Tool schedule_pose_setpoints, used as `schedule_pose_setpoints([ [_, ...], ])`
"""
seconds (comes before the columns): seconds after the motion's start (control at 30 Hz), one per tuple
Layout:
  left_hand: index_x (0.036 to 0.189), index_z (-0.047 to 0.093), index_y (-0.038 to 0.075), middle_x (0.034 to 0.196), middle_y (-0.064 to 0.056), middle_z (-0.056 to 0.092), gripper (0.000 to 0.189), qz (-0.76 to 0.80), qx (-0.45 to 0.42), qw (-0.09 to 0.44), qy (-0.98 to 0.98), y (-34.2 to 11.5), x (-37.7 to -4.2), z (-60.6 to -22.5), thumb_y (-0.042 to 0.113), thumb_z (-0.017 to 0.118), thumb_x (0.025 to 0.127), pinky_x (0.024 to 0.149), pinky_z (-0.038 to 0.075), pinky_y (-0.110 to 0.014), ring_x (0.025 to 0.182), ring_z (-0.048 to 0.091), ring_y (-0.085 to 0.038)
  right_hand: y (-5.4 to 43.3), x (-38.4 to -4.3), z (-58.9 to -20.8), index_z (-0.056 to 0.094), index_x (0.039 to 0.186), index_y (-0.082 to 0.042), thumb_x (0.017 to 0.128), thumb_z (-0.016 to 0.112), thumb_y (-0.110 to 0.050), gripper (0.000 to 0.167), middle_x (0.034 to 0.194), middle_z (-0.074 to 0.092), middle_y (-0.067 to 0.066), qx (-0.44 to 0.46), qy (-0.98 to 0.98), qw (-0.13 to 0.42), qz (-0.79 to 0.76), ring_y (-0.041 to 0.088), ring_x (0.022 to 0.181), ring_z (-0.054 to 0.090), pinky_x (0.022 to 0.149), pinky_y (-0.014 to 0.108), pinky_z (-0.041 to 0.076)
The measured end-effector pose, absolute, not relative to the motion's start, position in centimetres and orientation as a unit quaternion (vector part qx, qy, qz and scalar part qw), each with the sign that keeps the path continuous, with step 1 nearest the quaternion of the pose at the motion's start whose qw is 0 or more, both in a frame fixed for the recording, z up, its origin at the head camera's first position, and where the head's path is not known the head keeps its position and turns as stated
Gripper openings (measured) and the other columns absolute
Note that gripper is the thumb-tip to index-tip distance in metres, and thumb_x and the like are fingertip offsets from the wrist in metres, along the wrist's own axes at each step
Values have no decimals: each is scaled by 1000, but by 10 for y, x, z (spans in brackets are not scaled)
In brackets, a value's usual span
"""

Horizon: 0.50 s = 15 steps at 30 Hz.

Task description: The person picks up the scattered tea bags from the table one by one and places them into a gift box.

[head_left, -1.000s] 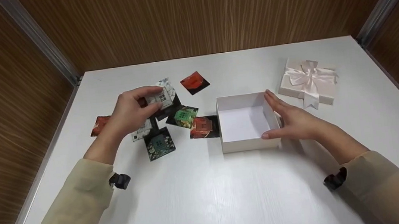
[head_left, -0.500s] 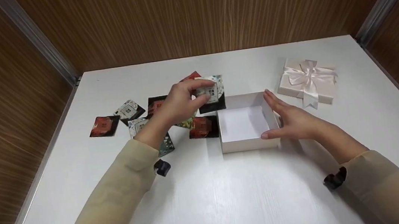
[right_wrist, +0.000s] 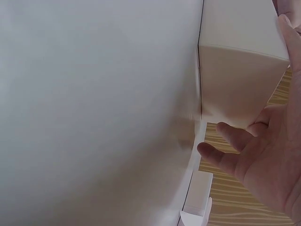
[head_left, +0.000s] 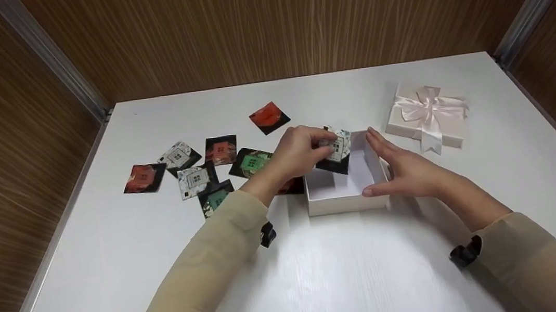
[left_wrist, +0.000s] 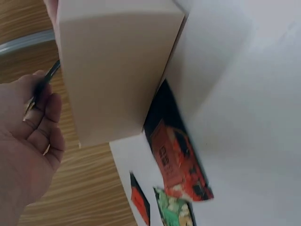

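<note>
Now, one packet (head_left: pixel 339 158) over the white box (head_left: pixel 348 204)

I pinch the packet between the thumb and fingers of my left grip (head_left: pixel 298 153), closed down to its thin edge. It hangs tilted above the far left part of the box; whether it touches the rim I can't tell. My right grip (head_left: pixel 407 168) is spread wide along the box's right side, thumb at the near corner, a fingertip at the far one, two other fingers standing off the wall. It seems to steady more than clasp.

I'd call this step bringing the packet in to the box. The next move should call for lowering it between the walls, laying it flat and letting go, with the right side braced against sliding.

The packet is flat and squarish, printed white and black with a pale label; its skin looks like foil or film, so I expect it to flex. Eight similar packets (head_left: pixel 221 150) in reds, greens and whites lie left of and behind the box on the smooth white bench (head_left: pixel 323 276), some overlapping. The box looks like stiff matte card, crisp at the corners. Beyond my right hand sits a pale lid (head_left: pixel 411 130), apparently the box's, tied with a shiny satin bow (head_left: pixel 428 107).
</note>
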<state>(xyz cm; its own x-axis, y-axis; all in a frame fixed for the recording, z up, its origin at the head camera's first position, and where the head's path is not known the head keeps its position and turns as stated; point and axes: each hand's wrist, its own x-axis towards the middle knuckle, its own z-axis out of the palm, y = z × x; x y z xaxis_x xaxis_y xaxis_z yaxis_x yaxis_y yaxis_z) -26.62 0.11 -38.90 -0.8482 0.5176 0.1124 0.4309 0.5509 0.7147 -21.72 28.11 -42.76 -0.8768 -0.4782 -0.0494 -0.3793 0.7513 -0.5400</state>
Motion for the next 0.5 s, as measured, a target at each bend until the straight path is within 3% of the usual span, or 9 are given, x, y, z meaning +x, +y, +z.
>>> schedule_pose_setpoints([
  [0.27,136,74,12,131,-3,74,35,341,274,76,896,21,-265,-399,19,73,102,104,49,-25,121,67,-14,280,-216,-427,3,172,-17,86,81,-64,125,178,-5,0,-233,930,92,-270,40,158,20,123,60,27],
  [0.5,138,73,13,132,-3,73,37,293,304,106,900,31,-264,-403,18,74,102,106,48,-29,120,66,-16,280,-216,-426,2,172,-16,87,81,-63,125,178,-5,1,-236,929,90,-270,42,158,19,123,60,26],
])
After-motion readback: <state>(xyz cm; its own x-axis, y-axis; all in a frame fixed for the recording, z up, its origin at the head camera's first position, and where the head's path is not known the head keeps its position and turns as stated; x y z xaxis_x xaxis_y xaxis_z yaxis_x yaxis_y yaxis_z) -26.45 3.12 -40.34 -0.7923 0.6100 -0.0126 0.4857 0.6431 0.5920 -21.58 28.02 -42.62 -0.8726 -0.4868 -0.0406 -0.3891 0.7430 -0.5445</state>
